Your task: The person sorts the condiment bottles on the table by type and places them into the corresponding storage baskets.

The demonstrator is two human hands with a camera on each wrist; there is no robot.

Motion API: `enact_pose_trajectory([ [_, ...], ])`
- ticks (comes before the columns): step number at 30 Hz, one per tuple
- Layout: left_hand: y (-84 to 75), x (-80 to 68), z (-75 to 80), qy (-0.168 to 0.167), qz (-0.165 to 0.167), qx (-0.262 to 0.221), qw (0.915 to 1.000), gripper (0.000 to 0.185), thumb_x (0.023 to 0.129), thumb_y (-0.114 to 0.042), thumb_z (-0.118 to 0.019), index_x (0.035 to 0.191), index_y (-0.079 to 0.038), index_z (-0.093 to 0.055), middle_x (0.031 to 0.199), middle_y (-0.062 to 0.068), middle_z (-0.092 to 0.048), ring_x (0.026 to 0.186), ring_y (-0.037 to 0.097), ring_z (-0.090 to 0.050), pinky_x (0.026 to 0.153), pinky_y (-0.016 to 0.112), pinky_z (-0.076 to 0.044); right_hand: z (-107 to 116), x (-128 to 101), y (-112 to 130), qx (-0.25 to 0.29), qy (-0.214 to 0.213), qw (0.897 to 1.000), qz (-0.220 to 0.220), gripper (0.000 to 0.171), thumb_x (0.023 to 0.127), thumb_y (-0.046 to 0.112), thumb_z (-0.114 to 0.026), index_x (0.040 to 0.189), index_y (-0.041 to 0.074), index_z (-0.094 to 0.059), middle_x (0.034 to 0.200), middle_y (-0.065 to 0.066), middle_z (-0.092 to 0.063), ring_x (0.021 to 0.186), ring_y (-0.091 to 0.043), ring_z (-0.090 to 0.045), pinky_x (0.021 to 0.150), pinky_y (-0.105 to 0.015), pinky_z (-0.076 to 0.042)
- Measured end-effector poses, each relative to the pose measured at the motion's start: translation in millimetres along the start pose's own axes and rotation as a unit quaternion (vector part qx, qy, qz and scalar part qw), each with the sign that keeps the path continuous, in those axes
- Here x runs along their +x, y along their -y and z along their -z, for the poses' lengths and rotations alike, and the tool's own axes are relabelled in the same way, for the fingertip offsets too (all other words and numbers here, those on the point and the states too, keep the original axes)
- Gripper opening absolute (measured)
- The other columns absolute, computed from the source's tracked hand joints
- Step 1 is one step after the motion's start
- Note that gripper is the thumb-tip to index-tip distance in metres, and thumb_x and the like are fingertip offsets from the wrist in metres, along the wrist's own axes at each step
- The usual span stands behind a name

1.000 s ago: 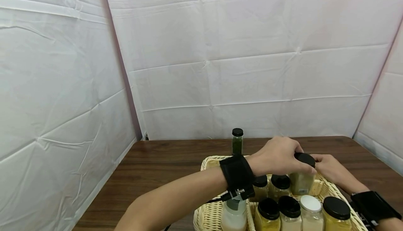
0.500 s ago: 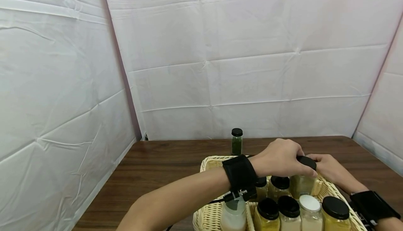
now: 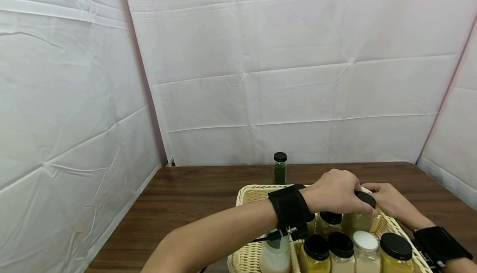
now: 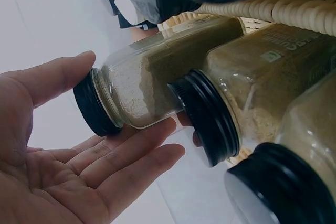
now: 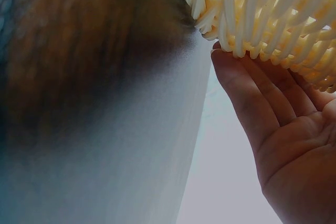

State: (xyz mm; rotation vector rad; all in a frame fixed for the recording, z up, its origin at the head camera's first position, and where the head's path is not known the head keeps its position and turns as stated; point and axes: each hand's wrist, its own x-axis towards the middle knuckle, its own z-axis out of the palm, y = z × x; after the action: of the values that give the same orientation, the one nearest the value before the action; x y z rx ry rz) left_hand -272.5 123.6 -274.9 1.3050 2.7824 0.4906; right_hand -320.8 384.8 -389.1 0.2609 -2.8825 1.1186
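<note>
In the head view, my left hand (image 3: pixel 337 192) reaches over the basket and holds a square spice jar (image 4: pixel 152 77) by its black lid (image 4: pixel 94 103). The thumb is on one side of the lid, the fingers on the other. Tan powder partly fills the jar, which stands in the basket's far right corner beside another black-lidded jar (image 4: pixel 262 82). My right hand (image 3: pixel 391 202) holds the far right rim of the wicker basket (image 5: pixel 268 19). Its fingers (image 5: pixel 252 93) lie along the rim, their tips partly hidden behind the weave.
Nearer in the basket stand a yellow jar (image 3: pixel 316 256), a white-lidded jar (image 3: pixel 367 250) and several others. A white bottle (image 3: pixel 275 260) is in the left compartment. A slim green spice bottle (image 3: pixel 280 168) stands on the wooden table (image 3: pixel 193 194) behind the basket.
My left hand has moved slightly down and right, and the jar's lid sits lower, sinking into the basket corner. The right hand has stayed at the rim.
</note>
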Motion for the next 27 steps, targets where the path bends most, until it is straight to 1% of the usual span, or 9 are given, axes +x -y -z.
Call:
enact_pose_trajectory([
  [2,-0.3,1.2,-1.0,0.003,0.001,0.005,1.0,0.04,0.092,-0.047,-0.083,0.067,-0.021,-0.065,0.052,-0.011,-0.049,0.047,0.002,-0.046,0.05,0.017,-0.038,0.0,0.3,-0.3,-0.004,-0.004,1.0,0.002,0.043,0.114,0.036,-0.051,0.123,-0.001,-0.07,0.102,-0.008,-0.069,0.087,-0.022,-0.055,0.072,-0.043,-0.039],
  [3,-0.5,1.8,-1.6,0.005,0.0,0.008,1.0,0.041,0.092,-0.047,-0.083,0.066,-0.021,-0.064,0.052,-0.011,-0.048,0.047,0.002,-0.045,0.05,0.017,-0.038,0.1,0.3,-0.6,-0.006,-0.005,1.0,0.004,0.045,0.114,0.037,-0.051,0.126,-0.002,-0.07,0.107,-0.011,-0.07,0.091,-0.024,-0.058,0.074,-0.043,-0.042],
  [6,-1.2,3.6,-3.4,0.007,-0.002,0.021,0.9997,0.046,0.092,-0.048,-0.083,0.063,-0.021,-0.06,0.05,-0.01,-0.044,0.045,0.003,-0.042,0.05,0.017,-0.036,0.0,-0.4,-1.3,-0.014,-0.009,1.0,0.012,0.048,0.114,0.037,-0.051,0.131,-0.005,-0.068,0.123,-0.021,-0.069,0.105,-0.036,-0.065,0.082,-0.047,-0.051],
  [9,-0.9,4.7,-5.4,0.008,0.0,0.039,0.9992,0.053,0.091,-0.05,-0.083,0.058,-0.021,-0.054,0.049,-0.009,-0.038,0.043,0.004,-0.037,0.048,0.017,-0.033,-0.4,0.0,-0.6,-0.032,-0.014,0.999,0.014,0.053,0.114,0.04,-0.052,0.135,-0.007,-0.066,0.135,-0.032,-0.062,0.12,-0.051,-0.06,0.088,-0.056,-0.053],
  [12,0.0,5.2,-6.9,0.013,0.007,0.05,0.9987,0.057,0.091,-0.05,-0.084,0.056,-0.021,-0.049,0.049,-0.008,-0.032,0.041,0.006,-0.032,0.047,0.018,-0.03,-0.4,0.5,1.0,-0.043,-0.013,0.999,0.009,0.057,0.113,0.043,-0.053,0.137,-0.008,-0.064,0.139,-0.037,-0.057,0.125,-0.057,-0.055,0.09,-0.059,-0.052],
  [15,1.2,5.0,-8.2,0.023,0.013,0.05,0.9984,0.058,0.091,-0.047,-0.084,0.056,-0.02,-0.047,0.05,-0.007,-0.031,0.042,0.007,-0.029,0.047,0.02,-0.028,-1.0,0.7,1.3,-0.043,-0.011,0.999,0.007,0.058,0.112,0.044,-0.055,0.136,-0.007,-0.064,0.139,-0.037,-0.057,0.125,-0.056,-0.055,0.089,-0.058,-0.052],
  [19,2.8,4.9,-9.5,0.029,0.009,0.048,0.9984,0.059,0.091,-0.044,-0.084,0.057,-0.019,-0.044,0.05,-0.007,-0.03,0.042,0.008,-0.028,0.047,0.02,-0.027,-1.2,0.8,1.0,-0.038,-0.009,0.999,0.009,0.053,0.111,0.043,-0.056,0.134,-0.004,-0.067,0.138,-0.034,-0.059,0.124,-0.054,-0.057,0.089,-0.056,-0.052],
  [21,3.4,4.9,-10.1,0.031,0.006,0.046,0.9984,0.059,0.091,-0.043,-0.084,0.056,-0.019,-0.043,0.05,-0.007,-0.03,0.042,0.007,-0.028,0.047,0.02,-0.027,-0.8,0.9,1.1,-0.039,-0.01,0.999,0.012,0.051,0.111,0.042,-0.057,0.132,-0.003,-0.068,0.137,-0.034,-0.059,0.124,-0.054,-0.057,0.089,-0.057,-0.052],
  [27,4.5,3.7,-12.6,0.036,0.005,0.044,0.9984,0.059,0.091,-0.041,-0.085,0.058,-0.019,-0.041,0.052,-0.007,-0.028,0.042,0.007,-0.026,0.048,0.02,-0.027,-1.6,0.4,1.6,-0.037,-0.01,0.999,0.015,0.052,0.11,0.043,-0.06,0.133,-0.003,-0.067,0.138,-0.034,-0.059,0.125,-0.056,-0.056,0.089,-0.058,-0.052],
])
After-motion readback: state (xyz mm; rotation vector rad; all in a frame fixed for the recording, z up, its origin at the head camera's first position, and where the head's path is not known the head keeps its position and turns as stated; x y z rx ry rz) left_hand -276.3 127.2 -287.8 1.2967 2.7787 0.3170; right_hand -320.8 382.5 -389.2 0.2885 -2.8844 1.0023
